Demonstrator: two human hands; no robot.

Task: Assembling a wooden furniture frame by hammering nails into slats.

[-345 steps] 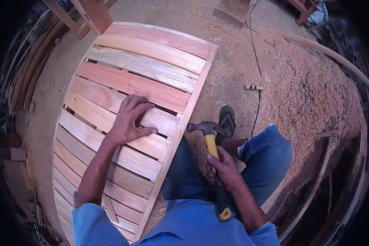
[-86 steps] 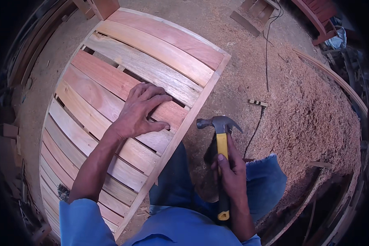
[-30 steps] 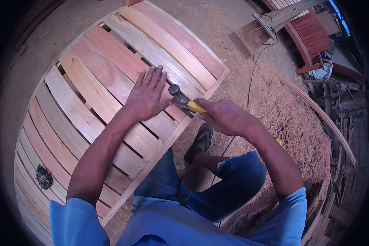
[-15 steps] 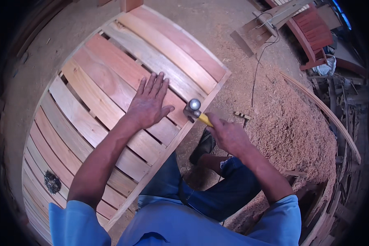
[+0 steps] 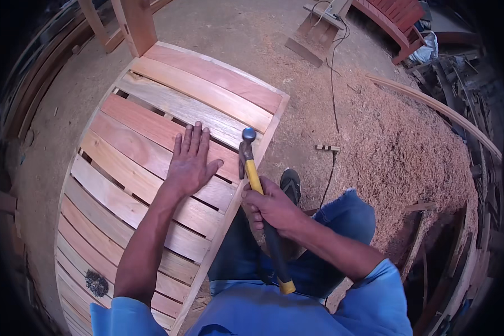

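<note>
A slatted wooden panel (image 5: 133,178) of pale and reddish boards lies in front of me, with narrow gaps between some slats. My left hand (image 5: 190,168) rests flat on the slats near the panel's right edge, fingers spread. In my right hand (image 5: 271,206) is a claw hammer (image 5: 253,176) with a yellow and black handle, gripped partway along. Its metal head is over the panel's right-hand rail, close to the left hand's thumb; whether it touches the wood I cannot tell. The handle's butt points back toward my body.
A dark clump of small pieces (image 5: 97,283) lies on the lower slats. An upright wooden post (image 5: 134,28) stands at the panel's far corner. On the right are a heap of wood shavings (image 5: 409,179), a long curved strip (image 5: 439,107) and a dark cable (image 5: 333,84). A red slatted seat (image 5: 389,19) stands farther back.
The hammer has turned in my right hand, so its long handle now shows, slanting toward me. My left hand stays flat on the slats. The whole view has shifted.
</note>
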